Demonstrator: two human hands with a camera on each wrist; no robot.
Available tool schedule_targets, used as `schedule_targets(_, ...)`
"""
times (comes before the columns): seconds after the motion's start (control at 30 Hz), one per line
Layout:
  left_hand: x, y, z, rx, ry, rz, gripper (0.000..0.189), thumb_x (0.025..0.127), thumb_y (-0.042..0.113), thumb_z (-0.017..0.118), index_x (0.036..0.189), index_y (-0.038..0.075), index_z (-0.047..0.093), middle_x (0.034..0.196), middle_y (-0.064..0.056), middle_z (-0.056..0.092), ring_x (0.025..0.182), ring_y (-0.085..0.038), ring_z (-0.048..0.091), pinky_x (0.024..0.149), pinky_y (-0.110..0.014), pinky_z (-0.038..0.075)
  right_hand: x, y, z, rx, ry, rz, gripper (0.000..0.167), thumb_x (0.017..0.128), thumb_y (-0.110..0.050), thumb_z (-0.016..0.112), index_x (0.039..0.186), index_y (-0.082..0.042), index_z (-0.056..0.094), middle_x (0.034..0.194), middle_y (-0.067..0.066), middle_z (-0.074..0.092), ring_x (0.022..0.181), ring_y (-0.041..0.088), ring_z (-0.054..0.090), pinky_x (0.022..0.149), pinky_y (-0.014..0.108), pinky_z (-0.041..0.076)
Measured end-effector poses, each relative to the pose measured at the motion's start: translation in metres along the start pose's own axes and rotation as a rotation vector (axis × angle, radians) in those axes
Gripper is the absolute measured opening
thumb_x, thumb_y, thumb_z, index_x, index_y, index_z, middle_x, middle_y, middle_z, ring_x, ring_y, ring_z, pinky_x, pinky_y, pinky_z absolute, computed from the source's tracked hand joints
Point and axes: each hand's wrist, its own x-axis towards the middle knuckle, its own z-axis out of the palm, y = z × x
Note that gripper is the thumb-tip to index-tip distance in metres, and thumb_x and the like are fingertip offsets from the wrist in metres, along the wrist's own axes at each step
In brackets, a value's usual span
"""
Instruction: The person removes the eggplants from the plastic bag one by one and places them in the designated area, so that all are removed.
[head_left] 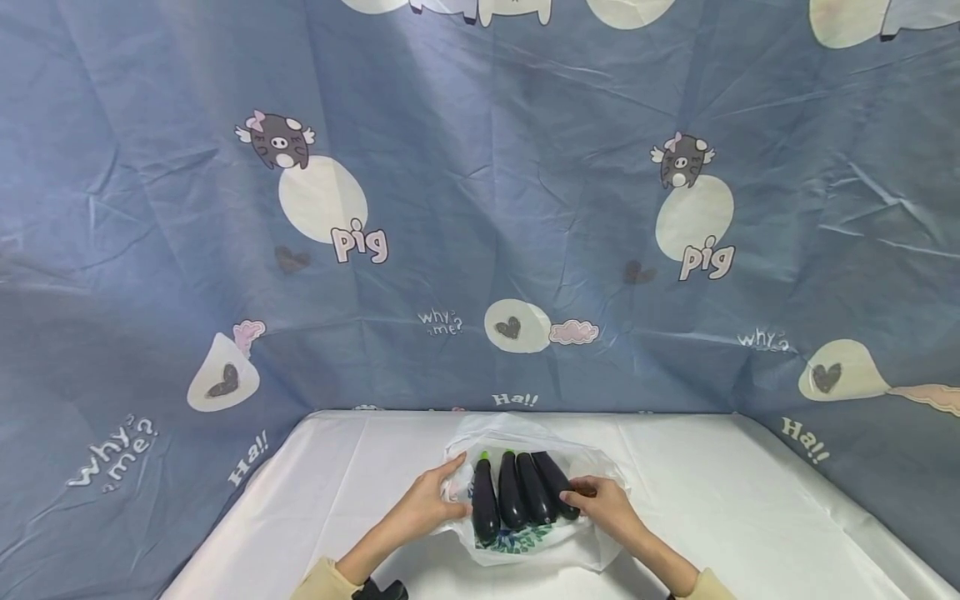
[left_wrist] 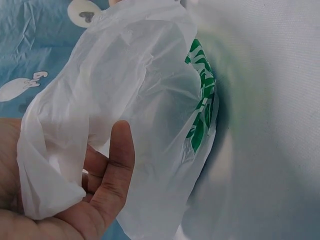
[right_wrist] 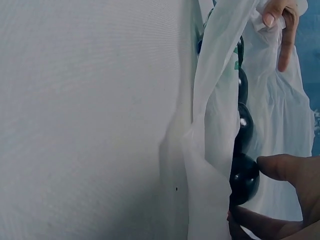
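A white translucent plastic bag (head_left: pixel 540 554) lies on the table with its mouth spread wide. Several dark, glossy eggplants rest side by side inside; the left one (head_left: pixel 485 508) shows a green stem tip. My left hand (head_left: pixel 423 504) holds the bag's left edge, and in the left wrist view the plastic (left_wrist: pixel 55 165) folds across the palm. At the bag's right side, my right hand (head_left: pixel 611 508) grips the rightmost eggplant (head_left: pixel 553 482) near its lower end. The right wrist view has the thumb on that eggplant (right_wrist: pixel 245 180) and fingers beneath it.
The bag stands on a white-covered table (head_left: pixel 720 500). Behind it hangs a blue cloth (head_left: pixel 480 208) printed with pigs and words, which also runs along both sides. Green leaf print (left_wrist: pixel 202 100) marks the bag. A black object (head_left: pixel 382 591) shows by the left wrist.
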Motion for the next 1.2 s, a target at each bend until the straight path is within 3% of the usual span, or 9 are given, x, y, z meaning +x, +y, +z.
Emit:
schedule_targets(0.4,0.001,-0.002,0.001,0.0,-0.005,-0.002,0.084,0.072,0.015,0.079,0.145,-0.001,0.04,0.141,-0.033,0.044,0.129,-0.049,0.043,0.103,-0.062,0.037,-0.003,-0.002,-0.005,0.001,-0.049,0.014,0.046,0.08,-0.027,0.075,0.11,0.007,0.066,0.096,0.013,0.073,0.068,0.014,0.064,0.062,0.025,0.053)
schedule_targets(0.73,0.001,-0.003,0.001,-0.006,-0.006,-0.001,0.082,0.074,0.013,0.078,0.145,-0.001,0.039,0.141,-0.033,0.044,0.129,-0.049,0.043,0.103,-0.062,0.037,-0.005,-0.004,-0.007,0.041,-0.044,0.045,0.047,0.081,-0.026,0.075,0.111,0.008,0.066,0.098,0.016,0.072,0.071,0.015,0.067,0.063,0.028,0.055)
schedule_targets(1.2,0.002,-0.002,0.001,-0.01,-0.01,0.011,0.083,0.074,0.014,0.078,0.145,-0.002,0.039,0.141,-0.034,0.044,0.129,-0.049,0.044,0.101,-0.061,0.039,-0.009,-0.01,-0.011,-0.005,-0.004,0.08,0.042,0.08,-0.027,0.075,0.108,0.004,0.069,0.09,0.006,0.073,0.064,0.012,0.06,0.059,0.025,0.049)
